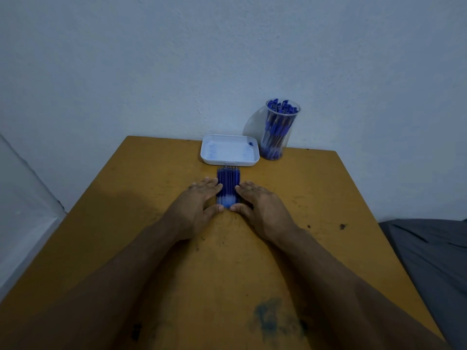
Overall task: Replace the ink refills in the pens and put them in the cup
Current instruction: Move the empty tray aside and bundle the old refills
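Observation:
A flat row of several blue ink refills lies on the yellow table, tips pointing away from me. My left hand touches the left side of the row with straight fingers, its thumb at the near end. My right hand touches the right side the same way. A clear cup full of blue capped pens stands at the far edge by the wall.
A white shallow tray sits just beyond the refills, left of the cup, with a small blue bit in its far right corner. The wall stands right behind the table. Grey fabric lies off the table's right side.

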A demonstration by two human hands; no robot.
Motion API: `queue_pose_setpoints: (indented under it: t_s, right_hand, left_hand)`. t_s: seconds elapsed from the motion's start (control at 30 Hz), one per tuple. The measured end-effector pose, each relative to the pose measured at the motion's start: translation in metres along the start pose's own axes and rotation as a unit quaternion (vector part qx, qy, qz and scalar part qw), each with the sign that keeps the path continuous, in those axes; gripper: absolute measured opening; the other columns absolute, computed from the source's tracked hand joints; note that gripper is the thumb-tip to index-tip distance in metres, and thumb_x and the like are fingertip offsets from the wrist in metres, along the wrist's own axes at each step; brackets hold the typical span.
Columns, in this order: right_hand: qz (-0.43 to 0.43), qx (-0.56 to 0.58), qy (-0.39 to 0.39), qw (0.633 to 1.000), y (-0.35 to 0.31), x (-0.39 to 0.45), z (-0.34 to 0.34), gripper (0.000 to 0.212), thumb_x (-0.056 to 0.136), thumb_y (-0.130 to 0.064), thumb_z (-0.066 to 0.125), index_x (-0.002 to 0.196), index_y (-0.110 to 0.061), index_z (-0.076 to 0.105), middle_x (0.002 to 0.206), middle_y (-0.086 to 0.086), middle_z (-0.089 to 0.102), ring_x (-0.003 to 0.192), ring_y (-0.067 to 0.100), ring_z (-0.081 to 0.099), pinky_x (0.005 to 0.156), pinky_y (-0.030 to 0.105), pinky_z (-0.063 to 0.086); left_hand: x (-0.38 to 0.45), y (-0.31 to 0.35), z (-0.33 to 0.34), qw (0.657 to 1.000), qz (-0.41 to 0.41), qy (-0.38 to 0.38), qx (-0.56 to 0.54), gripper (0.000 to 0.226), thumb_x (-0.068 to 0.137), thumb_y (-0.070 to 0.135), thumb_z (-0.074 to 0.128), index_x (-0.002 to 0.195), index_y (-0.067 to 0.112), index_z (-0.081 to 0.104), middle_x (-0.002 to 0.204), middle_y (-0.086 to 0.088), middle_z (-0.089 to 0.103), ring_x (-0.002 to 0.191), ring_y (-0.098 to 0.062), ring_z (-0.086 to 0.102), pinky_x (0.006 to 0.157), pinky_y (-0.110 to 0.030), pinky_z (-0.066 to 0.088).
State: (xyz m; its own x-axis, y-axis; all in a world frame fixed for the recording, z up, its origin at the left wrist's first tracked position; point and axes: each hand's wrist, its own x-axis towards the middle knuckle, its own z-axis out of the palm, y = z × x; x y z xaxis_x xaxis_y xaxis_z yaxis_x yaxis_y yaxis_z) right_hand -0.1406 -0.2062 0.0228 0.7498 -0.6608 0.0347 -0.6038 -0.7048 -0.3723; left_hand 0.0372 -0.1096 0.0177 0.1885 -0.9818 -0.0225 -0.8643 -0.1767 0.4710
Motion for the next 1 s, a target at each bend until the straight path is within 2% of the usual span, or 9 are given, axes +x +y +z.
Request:
queue_pose_setpoints:
  t_s: [0.2, 0.4, 0.63, 1.0]
  right_hand:
    - [0.008, -0.007, -0.007, 1.000, 0.0008, 0.0021, 0.0016, 0.068, 0.100, -0.051, 0.051, 0.157, -0.020, 0.032, 0.164, 0.001, 0.031, 0.152, 0.014, 0.023, 0.124, 0.032, 0.019]
    - [0.004, -0.012, -0.002, 1.000, 0.0022, 0.0021, 0.0034, 0.069, 0.098, -0.055, 0.051, 0.155, -0.019, 0.035, 0.162, 0.002, 0.034, 0.152, 0.014, 0.025, 0.124, 0.032, 0.021]
    - [0.007, -0.008, 0.010, 1.000, 0.0033, 0.0029, 0.0055, 0.069, 0.098, -0.054, 0.053, 0.154, -0.017, 0.037, 0.161, 0.002, 0.038, 0.151, 0.014, 0.028, 0.124, 0.035, 0.025]
    - [0.003, -0.018, 0.019, 1.000, 0.0000, -0.0011, 0.0059, 0.073, 0.097, -0.056, 0.052, 0.155, -0.015, 0.035, 0.160, 0.004, 0.038, 0.149, 0.017, 0.030, 0.122, 0.032, 0.024]
  left_hand:
    - [0.0005, 0.0014, -0.0016, 1.000, -0.007, 0.001, -0.009, 0.064, 0.101, 0.037, 0.055, 0.157, 0.024, 0.025, 0.166, 0.008, 0.018, 0.153, -0.007, 0.009, 0.125, -0.032, 0.009]
    - [0.0008, 0.0015, 0.0017, 1.000, -0.010, 0.008, 0.007, 0.068, 0.100, 0.044, 0.054, 0.157, 0.024, 0.025, 0.166, 0.008, 0.018, 0.153, -0.007, 0.010, 0.126, -0.034, 0.010]
    - [0.0014, 0.0004, 0.0035, 1.000, -0.011, 0.019, 0.001, 0.066, 0.100, 0.044, 0.054, 0.157, 0.024, 0.026, 0.166, 0.009, 0.020, 0.152, -0.006, 0.011, 0.124, -0.032, 0.011]
    - [-0.0003, 0.0002, 0.0004, 0.999, -0.021, 0.017, -0.034, 0.076, 0.096, 0.043, 0.062, 0.158, 0.021, 0.024, 0.166, 0.007, 0.021, 0.152, -0.007, 0.013, 0.125, -0.033, 0.015]
